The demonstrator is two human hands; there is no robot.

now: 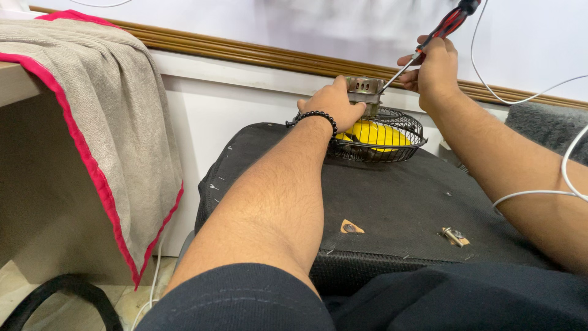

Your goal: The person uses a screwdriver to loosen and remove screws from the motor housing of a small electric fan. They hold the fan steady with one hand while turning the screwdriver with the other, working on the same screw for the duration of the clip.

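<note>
Our left hand clamps motor over fan; right hand grips screwdriver. Risk: tip slips off, we jab left fingers.

Bare forearms — black beaded bracelet at the left wrist — dark navy trousers.

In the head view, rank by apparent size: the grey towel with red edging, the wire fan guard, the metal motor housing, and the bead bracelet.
1. Grey towel, by far the largest.
2. Wire fan guard.
3 and 4. Metal motor housing and bead bracelet look about alike; hands hide part of the housing, so no ranking.
</note>
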